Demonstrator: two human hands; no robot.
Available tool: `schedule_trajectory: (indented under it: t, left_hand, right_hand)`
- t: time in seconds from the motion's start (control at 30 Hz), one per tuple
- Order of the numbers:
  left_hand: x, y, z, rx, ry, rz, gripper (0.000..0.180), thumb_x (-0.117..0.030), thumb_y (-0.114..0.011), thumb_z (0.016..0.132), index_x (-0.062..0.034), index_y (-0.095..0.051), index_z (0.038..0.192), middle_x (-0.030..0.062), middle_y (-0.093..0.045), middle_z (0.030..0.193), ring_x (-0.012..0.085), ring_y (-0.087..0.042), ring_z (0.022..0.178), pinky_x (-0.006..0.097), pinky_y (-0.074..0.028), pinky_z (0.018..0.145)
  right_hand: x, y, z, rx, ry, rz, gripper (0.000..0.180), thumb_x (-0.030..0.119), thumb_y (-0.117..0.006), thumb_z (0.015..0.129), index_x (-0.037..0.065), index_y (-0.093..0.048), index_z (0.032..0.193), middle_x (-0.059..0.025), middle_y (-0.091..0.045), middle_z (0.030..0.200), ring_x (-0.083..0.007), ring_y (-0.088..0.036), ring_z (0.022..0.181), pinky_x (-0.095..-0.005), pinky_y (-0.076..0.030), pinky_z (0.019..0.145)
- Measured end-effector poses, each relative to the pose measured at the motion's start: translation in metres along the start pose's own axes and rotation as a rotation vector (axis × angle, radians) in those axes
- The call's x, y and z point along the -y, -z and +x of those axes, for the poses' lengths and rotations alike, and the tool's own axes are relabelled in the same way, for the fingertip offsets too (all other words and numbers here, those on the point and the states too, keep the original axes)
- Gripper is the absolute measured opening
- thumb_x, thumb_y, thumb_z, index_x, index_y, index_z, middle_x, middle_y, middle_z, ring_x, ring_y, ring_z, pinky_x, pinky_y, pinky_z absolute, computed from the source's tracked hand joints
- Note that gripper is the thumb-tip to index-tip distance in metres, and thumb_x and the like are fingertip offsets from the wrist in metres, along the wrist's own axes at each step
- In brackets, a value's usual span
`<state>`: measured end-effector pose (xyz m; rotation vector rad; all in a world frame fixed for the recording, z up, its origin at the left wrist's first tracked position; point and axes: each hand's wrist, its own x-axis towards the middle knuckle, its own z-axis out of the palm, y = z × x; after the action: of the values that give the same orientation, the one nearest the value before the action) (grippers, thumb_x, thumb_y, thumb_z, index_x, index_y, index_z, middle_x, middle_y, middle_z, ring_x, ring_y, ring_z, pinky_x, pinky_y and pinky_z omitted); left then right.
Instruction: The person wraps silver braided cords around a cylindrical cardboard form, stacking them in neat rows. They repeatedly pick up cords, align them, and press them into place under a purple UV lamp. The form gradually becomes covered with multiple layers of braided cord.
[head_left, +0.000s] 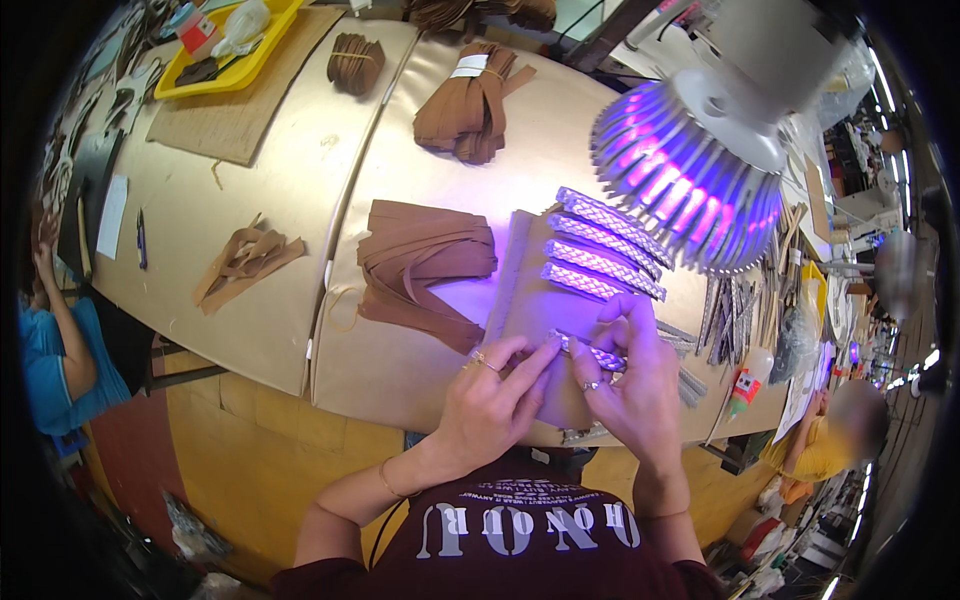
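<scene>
Finned lamp (pixel 685 175), upper right | braided strip (pixel 606 358) above table (pixel 390 375) | right hand (pixel 637 385) pinches strip, fingers curled | left hand (pixel 488 400), fingertips nearly together at strip's left end, hold unclear | probably light, flexible; grip edges near ends

At the far left of the bench (pixel 270 185), a yellow tray (pixel 232 87) holding a jar (pixel 198 36) and a plastic bag (pixel 244 22) is set partly over cardboard (pixel 215 130). A white paper (pixel 113 217) and a pen (pixel 141 242) are placed at the left. The right side is overhung by a finned lamp (pixel 690 170), lit violet, and a red-labelled bottle (pixel 748 382) is placed near the right end.
</scene>
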<state>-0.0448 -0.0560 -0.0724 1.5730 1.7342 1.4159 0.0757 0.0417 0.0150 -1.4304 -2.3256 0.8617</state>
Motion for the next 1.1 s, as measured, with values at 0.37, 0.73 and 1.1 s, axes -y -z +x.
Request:
schedule_trajectory:
  t: [0.37, 0.73, 1.1]
  left_hand:
    - [-0.006, 0.004, 0.004, 0.071, -0.002, 0.127, 0.038, -0.003, -0.069, 0.083, -0.0078, -0.068, 0.12, 0.0111, -0.06, 0.102, 0.0241, -0.062, 0.079, 0.035, -0.052, 0.07]
    - [-0.015, 0.005, 0.006, 0.14, 0.024, 0.229, 0.034, 0.004, -0.064, 0.086, 0.001, -0.065, 0.12, 0.0167, -0.06, 0.102, 0.0284, -0.062, 0.087, 0.036, -0.051, 0.076]
    - [-0.036, 0.013, 0.012, 0.176, -0.07, 0.486, 0.044, -0.001, -0.061, 0.088, 0.002, -0.056, 0.132, 0.0213, -0.052, 0.126, 0.0355, -0.052, 0.118, 0.044, -0.041, 0.099]
  right_hand:
    - [-0.05, 0.064, -0.025, 0.155, -0.212, -0.011, 0.036, 0.037, -0.072, 0.087, 0.002, -0.07, 0.078, -0.0089, -0.055, 0.056, -0.0205, -0.053, 0.049, -0.0338, -0.04, 0.05]
    - [-0.095, 0.026, -0.034, 0.144, -0.245, 0.286, 0.035, 0.031, -0.07, 0.09, -0.002, -0.07, 0.08, -0.0074, -0.057, 0.058, -0.0126, -0.048, 0.054, -0.0303, -0.04, 0.053]
    - [-0.1, -0.005, -0.039, -0.017, -0.384, 0.562, 0.042, 0.036, -0.079, 0.082, -0.001, -0.065, 0.069, -0.0008, -0.05, 0.052, -0.0073, -0.041, 0.049, -0.0265, -0.033, 0.046]
